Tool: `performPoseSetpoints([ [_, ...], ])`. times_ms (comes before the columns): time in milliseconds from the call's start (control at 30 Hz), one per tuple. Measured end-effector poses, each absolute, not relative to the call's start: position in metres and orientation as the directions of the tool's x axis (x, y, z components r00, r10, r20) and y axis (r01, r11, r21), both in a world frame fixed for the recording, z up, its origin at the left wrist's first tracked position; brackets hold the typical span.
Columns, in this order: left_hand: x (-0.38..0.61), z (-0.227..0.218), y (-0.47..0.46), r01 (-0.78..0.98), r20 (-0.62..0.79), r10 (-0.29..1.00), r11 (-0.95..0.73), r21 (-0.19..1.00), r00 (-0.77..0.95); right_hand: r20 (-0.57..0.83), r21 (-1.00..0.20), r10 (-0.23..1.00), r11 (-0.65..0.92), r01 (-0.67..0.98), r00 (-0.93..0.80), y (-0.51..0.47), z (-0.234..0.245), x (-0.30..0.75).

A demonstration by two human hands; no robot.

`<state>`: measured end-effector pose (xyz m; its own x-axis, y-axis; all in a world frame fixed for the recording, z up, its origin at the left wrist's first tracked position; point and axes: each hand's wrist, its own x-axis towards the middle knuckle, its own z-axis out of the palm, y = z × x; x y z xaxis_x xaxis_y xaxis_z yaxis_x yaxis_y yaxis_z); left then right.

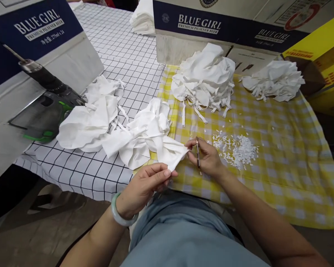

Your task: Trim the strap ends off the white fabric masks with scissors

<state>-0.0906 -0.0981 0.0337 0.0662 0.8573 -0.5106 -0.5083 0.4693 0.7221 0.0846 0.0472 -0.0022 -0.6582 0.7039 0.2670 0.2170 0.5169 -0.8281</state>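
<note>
**Mind the stretched corner**

Your left hand [153, 177] pinches the white cloth [170, 147] at its one o'clock; your right hand [208, 157] grips the corner and a metal tool [197, 152]. An uneven tug could slip it free; sweeping toward three o'clock could scatter white bits [243, 150].

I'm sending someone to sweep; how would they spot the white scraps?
Find the yellow checked tablecloth, then look just right of the right hand. The scraps lie there in a heap: tiny separate bits, unlike the large crumpled cloths behind.
</note>
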Motion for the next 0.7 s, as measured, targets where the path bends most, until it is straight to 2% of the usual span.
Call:
performPoseSetpoints([
  [200, -0.089, 0.052, -0.074, -0.212, -0.301, 0.952, 0.308, 0.928, 0.062, 0.131, -0.934, 0.839, 0.283, 0.217, -0.529, 0.02, -0.007, 0.081],
  [300, -0.092, 0.054, -0.064, -0.149, -0.337, 0.929, 0.358, 0.922, 0.15, 0.115, -0.947, 0.907, 0.223, 0.231, -0.405, 0.021, -0.006, 0.08],
  [400, -0.095, 0.052, -0.06, -0.148, -0.403, 0.888, 0.439, 0.886, 0.224, 0.227, -0.929, 0.942, 0.286, 0.235, -0.247, 0.033, -0.003, 0.087],
  [467, -0.094, 0.052, -0.059, -0.154, -0.327, 0.941, 0.338, 0.929, 0.089, 0.314, -0.9, 0.929, 0.357, 0.251, -0.194, 0.038, -0.001, 0.091],
  [567, -0.084, 0.056, -0.054, -0.136, -0.076, 0.975, 0.048, 0.99, -0.209, 0.404, -0.837, 0.877, 0.469, 0.282, -0.26, 0.029, -0.004, 0.087],
  [633, -0.074, 0.058, -0.048, -0.185, -0.006, 0.964, -0.045, 0.982, -0.266, 0.402, -0.831, 0.852, 0.493, 0.256, -0.336, 0.015, -0.009, 0.079],
  [700, -0.064, 0.056, -0.042, -0.273, -0.036, 0.969, -0.033, 0.962, -0.244, 0.334, -0.873, 0.84, 0.447, 0.196, -0.428, 0.001, -0.013, 0.074],
])
